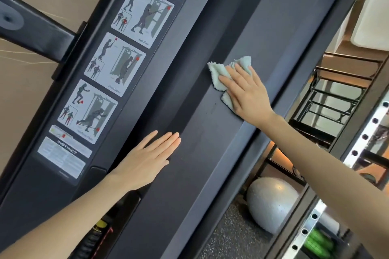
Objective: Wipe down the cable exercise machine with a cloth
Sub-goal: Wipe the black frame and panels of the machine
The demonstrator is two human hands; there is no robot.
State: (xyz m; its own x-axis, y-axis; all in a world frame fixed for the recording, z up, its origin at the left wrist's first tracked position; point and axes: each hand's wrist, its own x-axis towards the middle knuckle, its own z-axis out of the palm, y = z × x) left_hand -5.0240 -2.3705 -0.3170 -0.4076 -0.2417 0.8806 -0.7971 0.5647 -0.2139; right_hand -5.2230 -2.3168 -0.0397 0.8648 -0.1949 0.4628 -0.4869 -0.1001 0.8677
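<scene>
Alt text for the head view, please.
A person's right hand presses a pale green cloth flat against the cable machine's dark panel, while the left hand rests open on it lower down. Exercise stickers run along the left.

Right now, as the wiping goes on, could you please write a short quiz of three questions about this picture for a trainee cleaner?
1. True or false: the left hand grips the cloth.
2. Which thing shows below the right forearm? A) a grey ball B) a bucket C) a chair
3. Fill in: in the picture, the exercise stickers sit to the ____ of the cloth.

Key: 1 false, since the left hand lies flat on the dark panel and the right hand presses the cloth; 2 A; 3 left.
</scene>
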